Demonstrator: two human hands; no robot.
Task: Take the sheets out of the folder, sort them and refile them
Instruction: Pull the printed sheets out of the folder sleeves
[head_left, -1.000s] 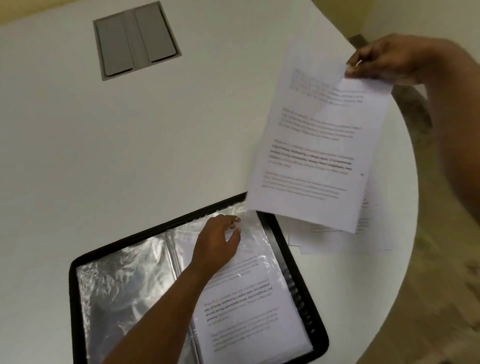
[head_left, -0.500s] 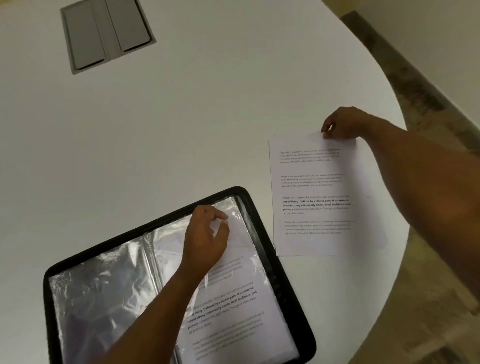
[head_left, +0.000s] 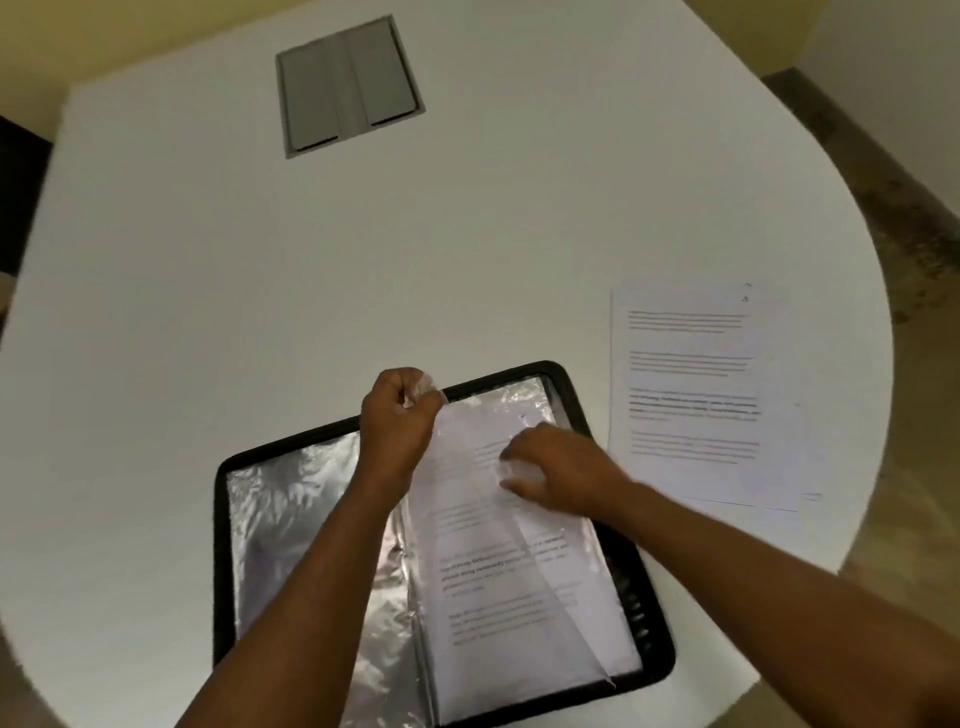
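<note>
The folder (head_left: 441, 551) is lying open on the white tabletop (head_left: 363, 260). The left hand (head_left: 397, 421) is pinching its clear sleeve (head_left: 524, 519) up with curled fingers; the right hand (head_left: 556, 470) is curling onto the sheet (head_left: 498, 587) inside. Loose sheets (head_left: 696, 395) are lying just beside.

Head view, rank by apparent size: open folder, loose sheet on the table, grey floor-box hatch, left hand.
1. open folder, largest
2. loose sheet, lying right of the folder
3. grey hatch, though it lies farthest from the camera, so its true size is unsure
4. left hand, smallest, pinching the plastic sleeve
</note>
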